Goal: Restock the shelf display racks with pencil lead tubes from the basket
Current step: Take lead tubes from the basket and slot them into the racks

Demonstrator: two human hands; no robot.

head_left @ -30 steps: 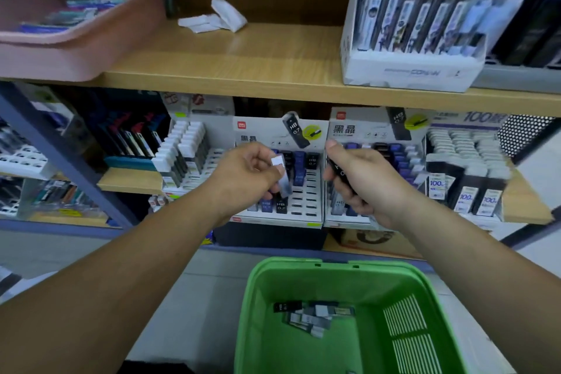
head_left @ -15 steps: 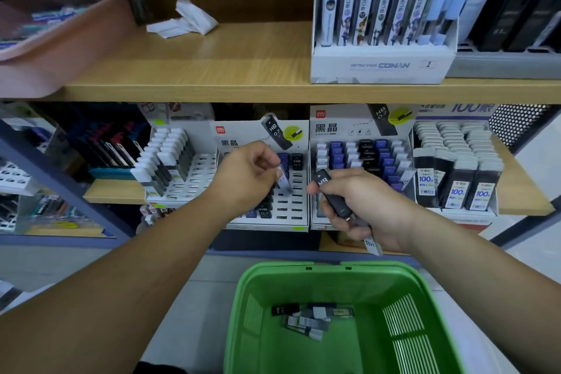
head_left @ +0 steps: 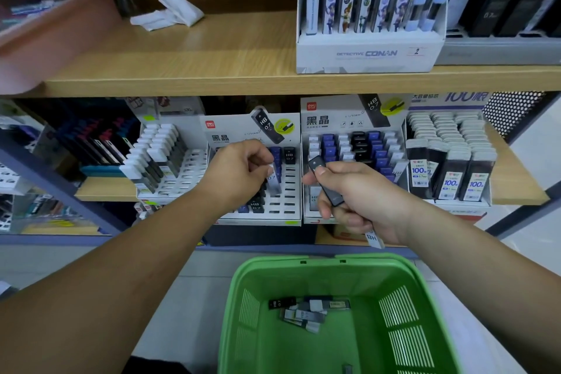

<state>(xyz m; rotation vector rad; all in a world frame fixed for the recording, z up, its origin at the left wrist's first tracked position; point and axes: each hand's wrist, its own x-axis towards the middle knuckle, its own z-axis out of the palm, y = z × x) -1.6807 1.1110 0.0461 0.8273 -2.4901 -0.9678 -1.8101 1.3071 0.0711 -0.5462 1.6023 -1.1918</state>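
My left hand (head_left: 239, 171) pinches a pale lead tube (head_left: 274, 181) in front of the middle display rack (head_left: 283, 217), whose front slots are mostly bare. My right hand (head_left: 355, 200) grips a black lead tube (head_left: 326, 184) between thumb and fingers, and a second white-capped tube (head_left: 375, 239) sticks out below the palm. It hovers before the right display rack (head_left: 355, 118), filled with blue, black and white tubes. The green basket (head_left: 273, 276) sits below with several loose tubes (head_left: 306, 311) on its bottom.
A white rack of pale tubes (head_left: 158, 158) stands left of the middle rack, a box of 100-count tubes (head_left: 449, 173) at right. On the upper wooden shelf (head_left: 212, 70) are a pencil box (head_left: 368, 51), crumpled paper (head_left: 170, 14) and a pink tray (head_left: 45, 39).
My right hand has dropped from the right rack and turned, now showing a black tube held at an angle. My left hand stays at the middle rack with its tube. The view has shifted closer.
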